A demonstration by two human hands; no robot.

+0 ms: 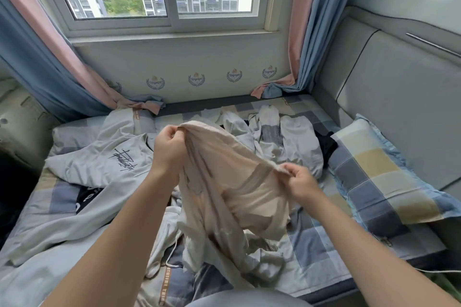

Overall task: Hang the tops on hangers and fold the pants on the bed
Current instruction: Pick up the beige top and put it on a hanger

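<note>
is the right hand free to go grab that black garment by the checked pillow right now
Probably not yet. The right hand is pinching an edge of the beige garment, which the left hand holds up too. The black garment lies uncovered to its right, so dropping the beige one should free the way.
</note>
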